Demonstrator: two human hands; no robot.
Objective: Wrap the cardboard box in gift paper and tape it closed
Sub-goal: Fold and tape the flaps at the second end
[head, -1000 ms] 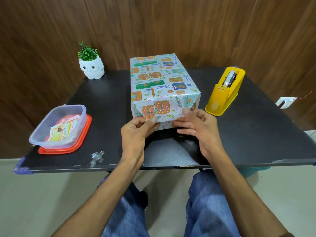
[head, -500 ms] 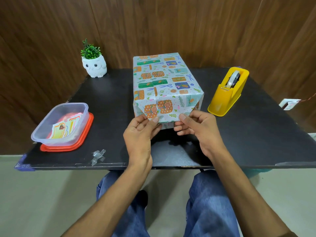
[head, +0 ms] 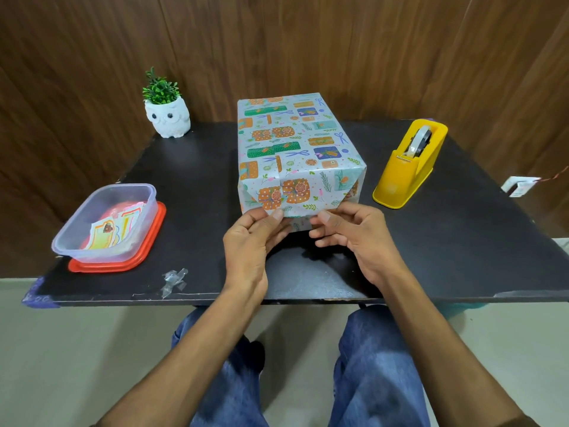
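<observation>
Patterned paper already covers the box, which stands mid-table with its near end facing me. In the head view, my left hand and right hand both pinch the lower edge of the end flap, thumbs on its face and fingers curled beneath. To do this fold well, I judge I should draw the flap down taut and crease it sharply along the box edge. Then one hand pins it while the other reaches for the dispenser, near on my right.
</observation>
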